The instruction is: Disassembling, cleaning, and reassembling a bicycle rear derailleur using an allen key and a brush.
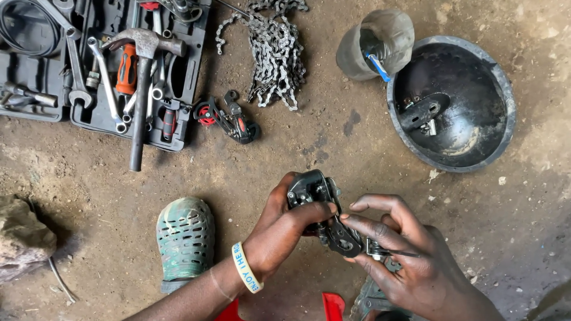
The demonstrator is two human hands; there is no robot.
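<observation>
Low over the dirt floor (357,154), near the green shoe (185,238): left hand (279,235) clamped on black derailleur (321,208), right hand (404,255) pinching its cage. Mid-adjustment, probably; next needs firm grip, fine fingertip work.

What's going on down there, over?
Both hands on a black derailleur: left hand grips its body, right hand pinches the cage end. Second derailleur, chain pile, black bowl lie apart on dirt. Nothing blocking.
</observation>
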